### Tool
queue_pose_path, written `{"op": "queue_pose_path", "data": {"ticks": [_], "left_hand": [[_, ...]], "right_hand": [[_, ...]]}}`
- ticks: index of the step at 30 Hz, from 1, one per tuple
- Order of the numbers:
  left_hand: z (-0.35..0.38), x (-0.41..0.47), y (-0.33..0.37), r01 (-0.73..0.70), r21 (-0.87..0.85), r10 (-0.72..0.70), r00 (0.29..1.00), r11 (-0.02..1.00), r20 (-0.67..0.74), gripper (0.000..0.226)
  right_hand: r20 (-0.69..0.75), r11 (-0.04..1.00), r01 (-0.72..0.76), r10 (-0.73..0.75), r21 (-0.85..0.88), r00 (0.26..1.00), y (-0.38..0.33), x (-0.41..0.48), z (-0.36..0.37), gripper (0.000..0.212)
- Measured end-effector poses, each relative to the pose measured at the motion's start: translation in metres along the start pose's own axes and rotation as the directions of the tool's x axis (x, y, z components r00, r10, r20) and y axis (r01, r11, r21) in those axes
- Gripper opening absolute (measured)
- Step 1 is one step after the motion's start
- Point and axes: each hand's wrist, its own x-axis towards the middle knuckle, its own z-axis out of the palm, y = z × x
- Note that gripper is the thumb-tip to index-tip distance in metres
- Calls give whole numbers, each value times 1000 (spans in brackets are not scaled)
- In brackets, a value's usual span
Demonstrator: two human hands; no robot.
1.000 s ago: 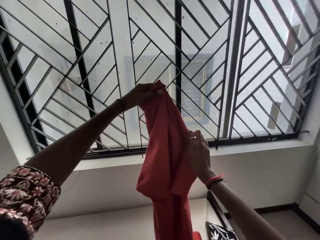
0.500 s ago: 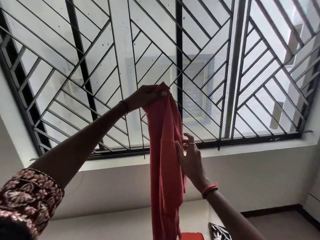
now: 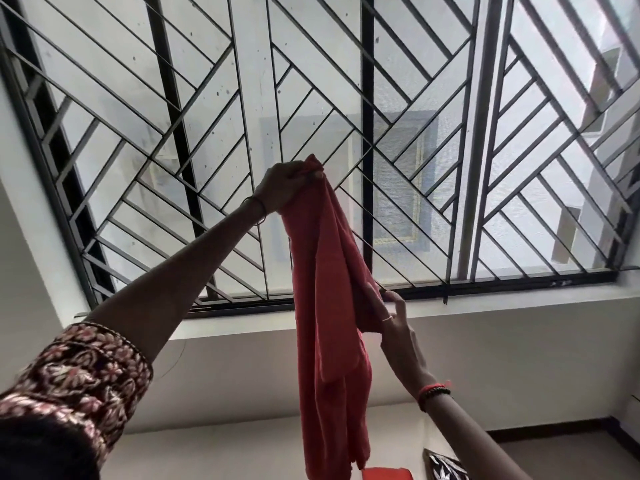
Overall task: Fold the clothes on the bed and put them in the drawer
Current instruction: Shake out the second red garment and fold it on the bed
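Barred window (image 3: 450,133) behind, left hand (image 3: 282,187) fingers clenched round red garment (image 3: 325,306) top, right hand (image 3: 398,332) fingers pinching its edge

— What is the right hand (image 3: 398,336) doing differently now?
— Half a second ago its fingers were hanging loose beside the red garment (image 3: 325,306). Now it is pinching a fold at the garment's right edge again.
— And the garment itself?
— It is widening: the narrow hanging strip is fanning out to the right, towards that hand.
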Motion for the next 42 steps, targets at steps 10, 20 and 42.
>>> {"op": "queue_pose_path", "data": {"ticks": [10,20,42], "left_hand": [[18,1,-3,131,242,-110,989,961,-100,36],[41,4,10,192,299,-147,975,935,-165,40],[-48,-62,-81,186,151,-218,947,971,234,19]], "right_hand": [[17,973,-196,200,-124,980,9,1,-1,25],[236,936,-351,346,-23,908,-49,-22,45,109],[135,969,-246,245,-9,960,63,81,-59,27]]}}
